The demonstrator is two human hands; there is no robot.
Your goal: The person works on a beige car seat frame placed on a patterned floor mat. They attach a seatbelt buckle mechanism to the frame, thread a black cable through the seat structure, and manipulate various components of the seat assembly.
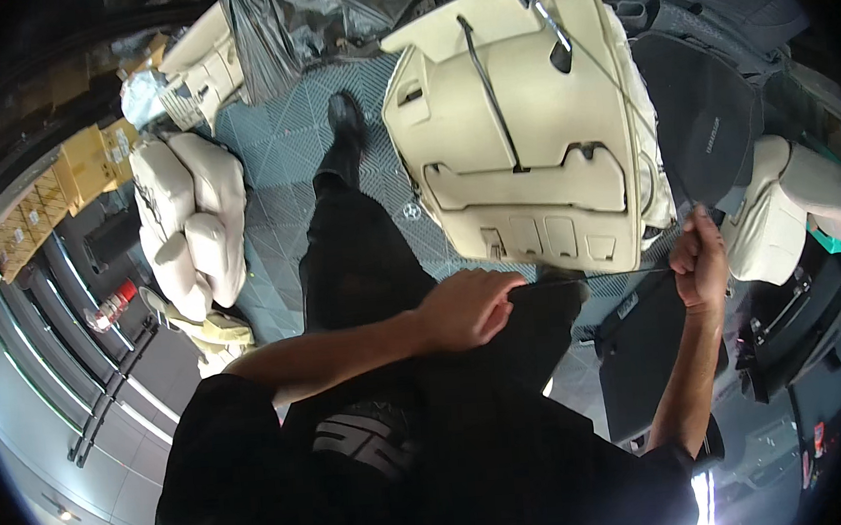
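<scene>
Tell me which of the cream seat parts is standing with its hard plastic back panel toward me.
The big seat back just ahead of both hands, its molded shell and wires exposed. The cream pieces on the floor at left and right show padded upholstery.

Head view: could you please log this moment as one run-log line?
left hand: pinches thin rod | right hand: grips rod's other end | rod: held level between hands | seat back: cream, rear panel showing, ahead of hands
</scene>
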